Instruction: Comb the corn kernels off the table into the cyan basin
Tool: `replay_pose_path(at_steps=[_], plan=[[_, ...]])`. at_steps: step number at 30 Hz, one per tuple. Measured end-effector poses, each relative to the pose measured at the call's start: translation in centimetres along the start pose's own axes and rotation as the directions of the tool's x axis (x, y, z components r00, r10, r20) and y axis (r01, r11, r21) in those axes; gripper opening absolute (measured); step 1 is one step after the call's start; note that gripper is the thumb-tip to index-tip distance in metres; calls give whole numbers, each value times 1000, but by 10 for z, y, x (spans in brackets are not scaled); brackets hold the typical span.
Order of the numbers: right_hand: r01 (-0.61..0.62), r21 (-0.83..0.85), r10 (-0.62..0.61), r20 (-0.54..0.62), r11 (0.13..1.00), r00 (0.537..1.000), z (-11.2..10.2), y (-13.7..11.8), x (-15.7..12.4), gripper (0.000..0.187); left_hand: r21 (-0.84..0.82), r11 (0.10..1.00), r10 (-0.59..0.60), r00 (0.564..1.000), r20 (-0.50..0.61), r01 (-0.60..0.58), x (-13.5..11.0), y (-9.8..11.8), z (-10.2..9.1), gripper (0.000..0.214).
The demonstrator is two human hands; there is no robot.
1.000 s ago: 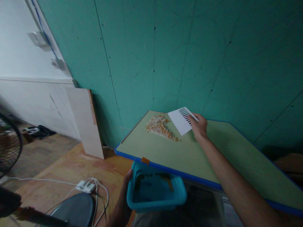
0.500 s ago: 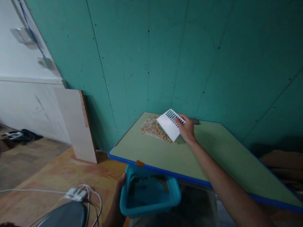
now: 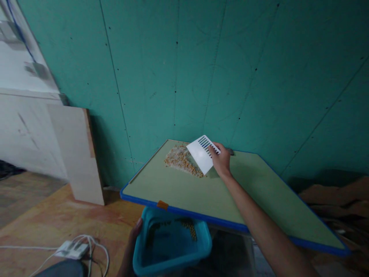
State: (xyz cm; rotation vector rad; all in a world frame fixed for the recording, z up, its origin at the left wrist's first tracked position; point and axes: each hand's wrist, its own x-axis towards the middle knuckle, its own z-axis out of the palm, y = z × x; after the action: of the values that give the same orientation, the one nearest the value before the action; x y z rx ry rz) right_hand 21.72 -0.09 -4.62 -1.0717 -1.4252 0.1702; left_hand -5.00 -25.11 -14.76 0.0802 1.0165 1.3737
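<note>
My right hand (image 3: 220, 161) is closed on a white plastic scraper (image 3: 200, 154) with slots along its top edge. The scraper's lower edge rests on the green table (image 3: 230, 196), right beside a pile of yellow grains (image 3: 180, 159) near the table's far left corner. My left hand (image 3: 134, 236) grips the left rim of a teal plastic basin (image 3: 173, 246) held below the table's blue front edge. A few yellow grains lie inside the basin.
A teal wall stands behind the table. A pale board (image 3: 77, 150) leans on it at the left. A white power strip (image 3: 70, 250) with cables lies on the wooden floor. An orange tab (image 3: 163, 204) sits on the table's front edge.
The view has swung so everything sits further left. My right hand has brought the scraper closer to the grain pile. The basin stays under the table's front edge.
</note>
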Motion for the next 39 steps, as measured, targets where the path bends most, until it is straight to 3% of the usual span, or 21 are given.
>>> replay_pose_path(at_steps=[3,9,20,26,29,31,33,35,39], plan=[[7,-5,-7,-21,1000,1000,-1,-1,0,48,34,998,55,997,-55,-53,3,0,-3,91],[7,-25,-8,-15,1000,1000,-4,-12,-2,49,28,999,26,1000,-10,-25,-4,2,1,83],[73,59,-81,140,996,987,3,-22,-6,44,-68,998,12,997,72,-8,3,-5,-5,76],[16,105,-23,67,994,997,2,-28,-5,42,-48,999,12,1000,-12,-13,13,-11,-15,72],[34,64,-37,46,997,998,0,-30,-4,39,-72,989,129,992,-15,-130,14,-13,-24,69],[33,63,-37,51,997,998,0,-30,-4,38,-80,976,200,978,-55,-204,12,-12,-25,85],[14,98,-21,66,995,998,0,-30,-3,39,-25,991,130,988,-90,-132,8,-9,-19,89],[-21,142,8,88,990,996,1,-30,-3,39,10,999,33,998,-52,-33,2,-5,-8,77],[-60,181,38,126,982,991,3,-29,-2,38,24,1000,17,999,-39,-16,-5,0,8,66]])
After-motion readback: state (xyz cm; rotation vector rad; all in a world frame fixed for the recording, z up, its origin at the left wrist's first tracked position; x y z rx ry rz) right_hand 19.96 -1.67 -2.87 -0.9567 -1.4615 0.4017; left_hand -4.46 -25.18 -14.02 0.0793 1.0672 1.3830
